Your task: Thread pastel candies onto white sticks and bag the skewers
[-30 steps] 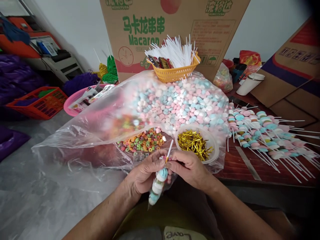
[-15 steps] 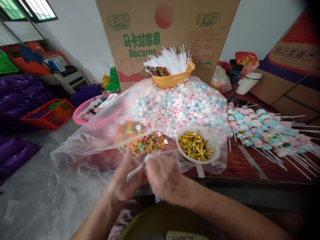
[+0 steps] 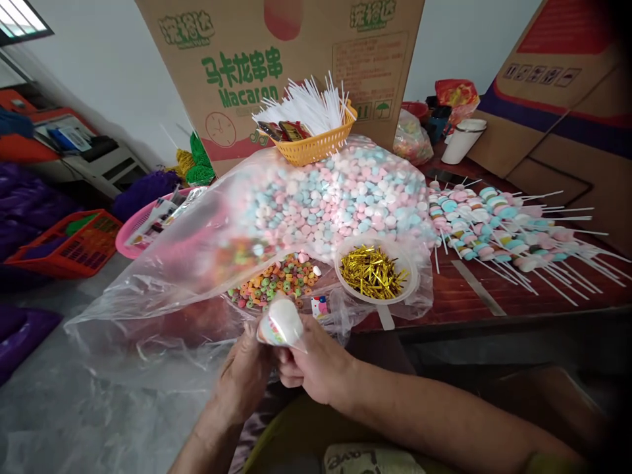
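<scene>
A marshmallow skewer (image 3: 280, 324) in a clear printed wrapper is between my two hands, its white rounded end tilted up toward me. My left hand (image 3: 244, 375) is closed at its left side, thumb along the wrapper. My right hand (image 3: 318, 362) grips it from the right with fingers curled underneath; the lower part is hidden by the hands. Just beyond lie small coloured candy rings (image 3: 281, 280) and a little printed card (image 3: 319, 305). A clear tub (image 3: 413, 280) of gold twist ties (image 3: 372, 273) stands beyond my right hand.
A big plastic bag of pastel marshmallows (image 3: 340, 197) covers the table's middle. On it rests a yellow basket (image 3: 316, 148) of white sticks, before a tall carton (image 3: 306, 59). Finished skewers (image 3: 498, 224) are piled at right. A pink basket (image 3: 126, 230) stands at left.
The skewer has turned: its white stick pointed down left before, and now its rounded end faces me. My hands have drawn slightly nearer to me. The view has shifted right.
</scene>
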A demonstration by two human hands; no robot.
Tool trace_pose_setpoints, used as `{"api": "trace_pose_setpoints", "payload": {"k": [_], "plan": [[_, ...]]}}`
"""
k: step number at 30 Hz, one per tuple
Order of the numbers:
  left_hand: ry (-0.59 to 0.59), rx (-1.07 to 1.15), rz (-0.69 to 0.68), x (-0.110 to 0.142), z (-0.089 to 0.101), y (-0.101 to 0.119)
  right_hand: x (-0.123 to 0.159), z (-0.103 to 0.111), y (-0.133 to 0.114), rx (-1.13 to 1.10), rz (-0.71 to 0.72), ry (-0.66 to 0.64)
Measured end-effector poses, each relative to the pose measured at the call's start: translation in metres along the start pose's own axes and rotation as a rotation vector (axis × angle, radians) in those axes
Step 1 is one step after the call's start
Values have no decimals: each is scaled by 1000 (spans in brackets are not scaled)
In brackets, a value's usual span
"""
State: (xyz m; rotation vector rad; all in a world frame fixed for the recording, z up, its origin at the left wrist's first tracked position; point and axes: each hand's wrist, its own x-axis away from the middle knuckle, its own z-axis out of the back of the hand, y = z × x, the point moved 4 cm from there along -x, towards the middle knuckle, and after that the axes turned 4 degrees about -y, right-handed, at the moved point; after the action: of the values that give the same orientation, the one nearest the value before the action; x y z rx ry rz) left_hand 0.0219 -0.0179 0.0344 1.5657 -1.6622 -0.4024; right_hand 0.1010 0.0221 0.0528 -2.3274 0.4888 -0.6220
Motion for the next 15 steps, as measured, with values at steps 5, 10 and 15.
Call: {"api": "trace_pose_setpoints", "payload": {"k": [5, 10, 15], "plan": [[74, -402, -288, -7, -12, -1, 4, 19, -6, 253, 38, -42], [6, -926, -428, -20, -36, -18, 45, 62, -27, 923, 644, 368], [-177, -1642, -520, -52, -54, -13, 140, 163, -2, 745, 622, 936]]}}
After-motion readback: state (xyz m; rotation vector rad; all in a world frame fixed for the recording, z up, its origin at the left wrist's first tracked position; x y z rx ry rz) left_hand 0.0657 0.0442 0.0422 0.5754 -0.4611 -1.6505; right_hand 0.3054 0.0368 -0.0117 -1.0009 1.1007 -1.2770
